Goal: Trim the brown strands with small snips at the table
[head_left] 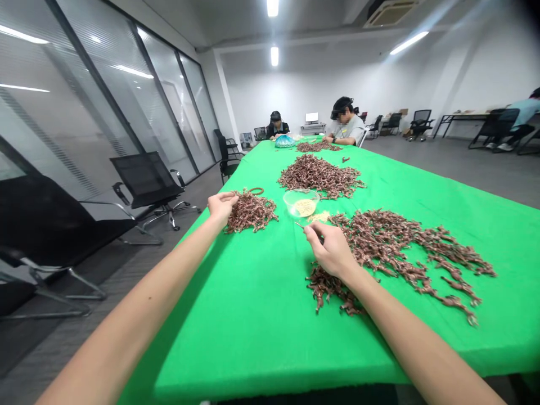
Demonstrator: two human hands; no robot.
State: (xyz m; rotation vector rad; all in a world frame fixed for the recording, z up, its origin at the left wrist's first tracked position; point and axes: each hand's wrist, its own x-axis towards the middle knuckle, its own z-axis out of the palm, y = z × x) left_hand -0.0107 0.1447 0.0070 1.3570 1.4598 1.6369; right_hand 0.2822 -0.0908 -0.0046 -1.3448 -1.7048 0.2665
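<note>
Green cloth-covered bench [236, 343]: your left hand [221, 207] rests fingers curled on a brown twisted-strand heap [252, 214]; your right hand [331, 250] holds fingers together on a thin sliver [299, 225].

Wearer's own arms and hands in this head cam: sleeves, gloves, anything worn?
Nothing worn shows. The left hand and right hand are bare, no gloves. The left forearm and right forearm are bare out of frame: no sleeves, watch, bands or cables visible.
</note>
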